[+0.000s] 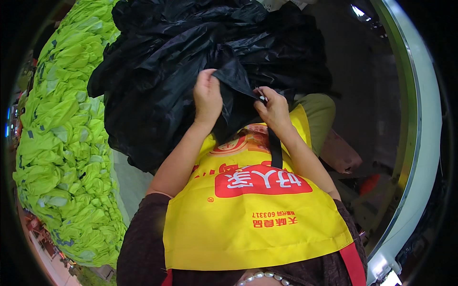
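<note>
A large heap of shiny black fabric (pixel 157 90) spreads in front of me and over my lap. My left hand (pixel 208 95) is closed on a fold of it, thumb and fingers pinching the edge. To its right, my right hand (pixel 275 108) is closed at the other end of that stretched fold. A small metal tool (pixel 261 95) with a bright tip shows between its thumb and fingers; most of it is hidden, so its kind is unclear. Between both hands the fabric edge (pixel 236 78) is pulled into a taut, slanting flap.
Bright yellow-green garments (pixel 67 167) lie in a long, tall pile on my left. A yellow apron (pixel 257 248) covers my front, with a black strap (pixel 275 150) on it. At the right, a pinkish bag-like thing (pixel 341 152) lies low beside my knee, near a curved pale edge (pixel 424 119).
</note>
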Demonstrator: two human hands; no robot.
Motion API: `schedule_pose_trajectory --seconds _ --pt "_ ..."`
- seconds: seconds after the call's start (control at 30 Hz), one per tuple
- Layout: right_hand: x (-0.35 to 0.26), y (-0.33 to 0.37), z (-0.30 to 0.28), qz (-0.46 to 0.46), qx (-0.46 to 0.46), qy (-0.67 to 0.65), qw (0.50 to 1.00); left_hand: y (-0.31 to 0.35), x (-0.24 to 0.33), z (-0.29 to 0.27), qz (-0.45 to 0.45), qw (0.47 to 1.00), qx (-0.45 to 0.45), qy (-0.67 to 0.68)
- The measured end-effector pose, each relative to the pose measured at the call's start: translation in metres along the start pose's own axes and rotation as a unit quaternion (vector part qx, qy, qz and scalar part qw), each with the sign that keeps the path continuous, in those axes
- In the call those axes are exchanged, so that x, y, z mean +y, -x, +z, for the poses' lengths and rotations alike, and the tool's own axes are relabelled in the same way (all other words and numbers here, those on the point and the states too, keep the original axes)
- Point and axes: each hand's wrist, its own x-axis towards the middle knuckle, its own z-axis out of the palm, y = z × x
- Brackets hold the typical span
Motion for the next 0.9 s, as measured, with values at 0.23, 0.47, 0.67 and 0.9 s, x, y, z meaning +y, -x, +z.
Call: schedule_pose_trajectory --seconds 0.23,0.47,0.67,0.9 --pt "0.018 0.005 -0.030 -0.108 0.117 0.128 0.979 -0.008 -0.006 -0.073 0.322 0.900 -0.129 -0.265" --pt "0.046 0.022 -0.036 -0.094 0.076 0.108 0.987 0.007 -0.006 -0.091 0.188 0.931 -0.193 -0.247" --pt "0.017 0.018 -0.038 -0.118 0.057 0.168 0.977 0.010 -0.006 -0.091 0.173 0.939 -0.192 -0.226" --pt "0.005 -0.014 -0.010 -0.233 -0.053 0.087 0.967 0.002 -0.006 -0.092 0.120 0.938 -0.222 -0.238"
